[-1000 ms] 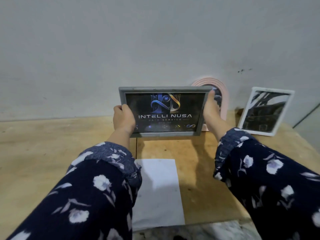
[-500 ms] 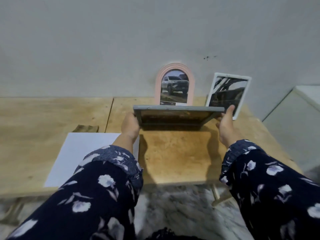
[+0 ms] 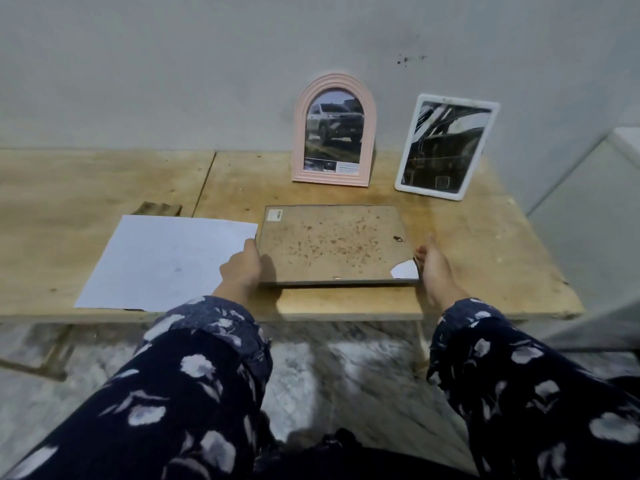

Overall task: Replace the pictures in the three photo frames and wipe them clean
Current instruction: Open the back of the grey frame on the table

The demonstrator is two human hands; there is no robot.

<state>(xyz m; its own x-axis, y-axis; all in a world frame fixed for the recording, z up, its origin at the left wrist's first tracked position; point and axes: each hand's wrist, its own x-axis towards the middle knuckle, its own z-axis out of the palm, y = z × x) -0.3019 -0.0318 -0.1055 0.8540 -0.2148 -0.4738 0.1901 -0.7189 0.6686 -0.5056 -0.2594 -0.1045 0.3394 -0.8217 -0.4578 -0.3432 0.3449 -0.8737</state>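
The counter (image 3: 485, 258) is spanning mid-picture, bare wood lying open at far left and right. A white sheet (image 3: 166, 261) is lying left of centre. The grey frame (image 3: 332, 244) is lying face down at centre, its label unreadable. The left hand (image 3: 242, 268) is gripping its left edge; the right hand (image 3: 433, 268), fingers straight, is touching its right edge. The pink arched frame (image 3: 334, 129) and white frame (image 3: 446, 147) are standing behind; their captions are illegible.

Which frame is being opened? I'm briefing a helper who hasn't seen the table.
On the wooden table, in front of the two frames standing at the wall, the grey frame lies flat. Only it is face down, with its speckled brown backing up.
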